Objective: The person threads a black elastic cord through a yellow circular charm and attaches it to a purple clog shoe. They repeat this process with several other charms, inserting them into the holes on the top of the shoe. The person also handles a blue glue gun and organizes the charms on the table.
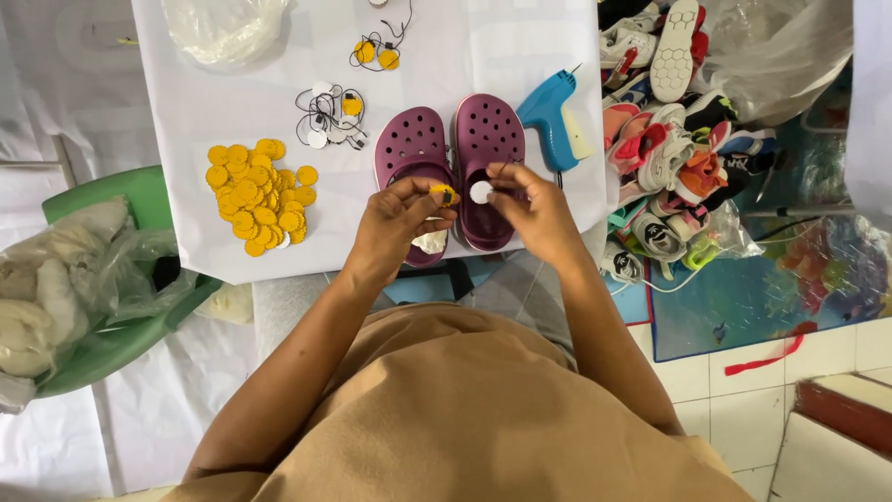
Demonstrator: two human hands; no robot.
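Note:
Two purple clogs [413, 149] lie side by side on a white table [242, 102]. Just above their heel ends, my left hand [395, 223] pinches a small round yellow tag [445, 193] between thumb and fingers. A round white tag [480, 191] is held in the fingertips of my right hand [534, 209], close beside the yellow one. Both hands hover over the near edge of the table.
A heap of yellow round tags [257, 193] lies left of the clogs. Tags with black strings [327, 116] sit behind them. A blue tagging gun [555, 116] rests right of the clogs. A pile of shoes [674, 112] fills the right side. A green chair [130, 200] with bags stands at left.

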